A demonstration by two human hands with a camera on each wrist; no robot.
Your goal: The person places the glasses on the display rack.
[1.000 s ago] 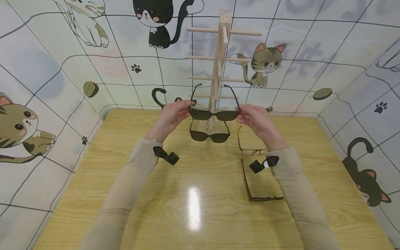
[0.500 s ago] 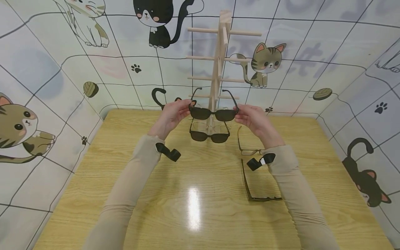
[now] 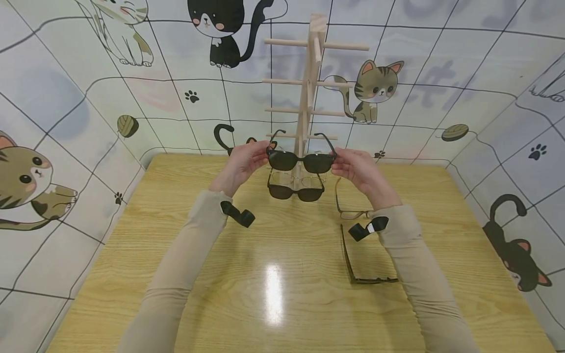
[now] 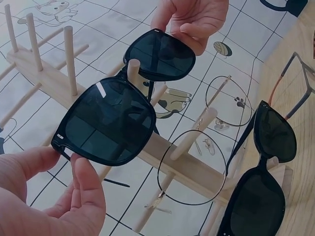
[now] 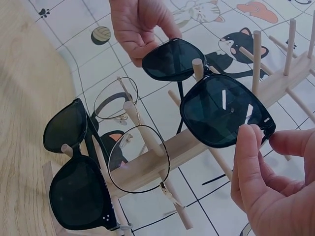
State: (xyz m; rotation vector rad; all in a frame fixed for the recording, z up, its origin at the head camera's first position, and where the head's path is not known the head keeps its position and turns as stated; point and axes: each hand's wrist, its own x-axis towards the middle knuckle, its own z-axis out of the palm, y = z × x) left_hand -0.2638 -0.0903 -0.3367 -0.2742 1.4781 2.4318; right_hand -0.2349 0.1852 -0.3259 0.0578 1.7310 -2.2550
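Black sunglasses (image 3: pixel 282 160) with dark lenses are held between both hands in front of a wooden glasses stand (image 3: pixel 307 93). My left hand (image 3: pixel 242 164) pinches their left end between thumb and fingers. At the right end, my right hand (image 3: pixel 359 171) pinches the frame near the hinge. In both wrist views a peg (image 4: pixel 133 69) of the stand is at the bridge, between the lenses. The temples are unfolded and point back past the stand. Just below hang thin wire-rimmed glasses (image 5: pixel 166 173), and lower still, a second pair of black sunglasses (image 3: pixel 310 194).
Brown-framed glasses (image 3: pixel 351 214) lie on the wooden table (image 3: pixel 198 294) by the right wrist. Nearer, dark-framed glasses (image 3: pixel 375 281) lie partly behind the right forearm. Several pegs stick out from the stand's upper part. A cat-patterned backdrop (image 3: pixel 185 122) surrounds the table.
The held sunglasses have come down slightly, their temple tips lower and their right end shifted left. My right hand has moved a little left with them; both hands keep their grip.
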